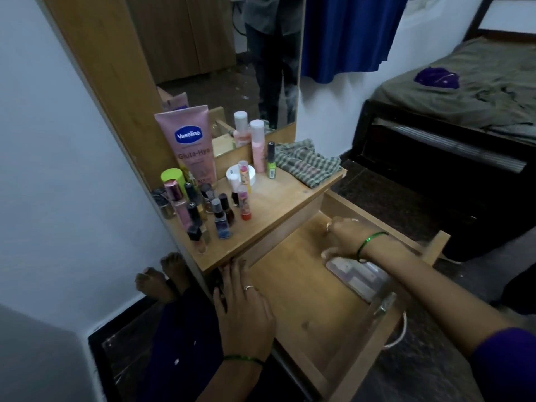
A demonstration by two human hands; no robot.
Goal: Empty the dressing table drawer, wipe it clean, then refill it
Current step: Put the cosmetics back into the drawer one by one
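Hands differ: left hand (242,311) lies flat, fingers straight, on the drawer (304,288) edge; right hand (343,236) reaches inside, grip unclear.

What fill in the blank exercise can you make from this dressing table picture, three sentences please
1. The drawer is pulled ____.
2. The checked cloth lies on the table top, to the ____ of the bottles.
3. The pink tube reads ____.
The left hand rests at the drawer's left edge; the right hand reaches inside.

Missing words: open; right; Vaseline
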